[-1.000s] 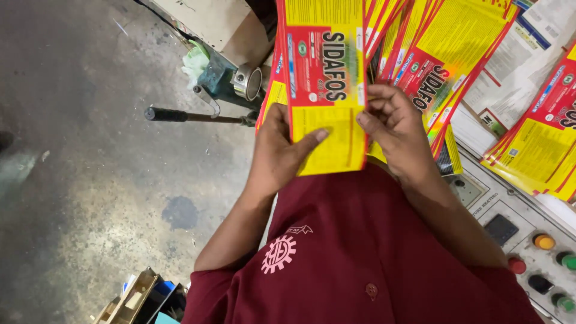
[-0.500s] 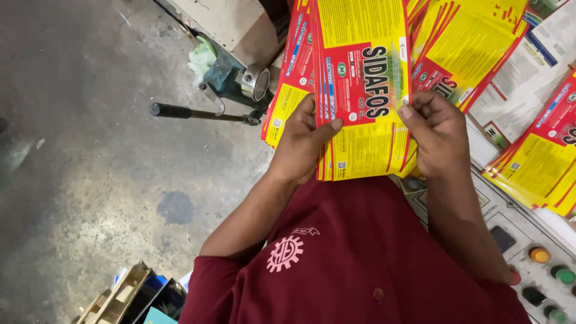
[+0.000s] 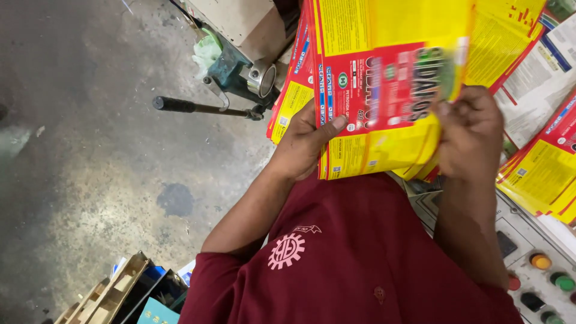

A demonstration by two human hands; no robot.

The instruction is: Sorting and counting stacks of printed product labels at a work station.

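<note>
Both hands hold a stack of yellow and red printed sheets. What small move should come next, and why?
Probably the right hand should peel the top sheet free. It pinches the edge of the stack of sheets, where the top sheet looks blurred and lifted, while the left hand steadies the other edge.

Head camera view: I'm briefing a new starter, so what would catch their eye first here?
First, the stack of red-and-yellow printed sheets at top centre, gripped by the left hand and right hand on its two sides. More such sheets lie at the right, above a control panel with coloured buttons. At the upper left, a black lever juts out over the grey floor.
</note>
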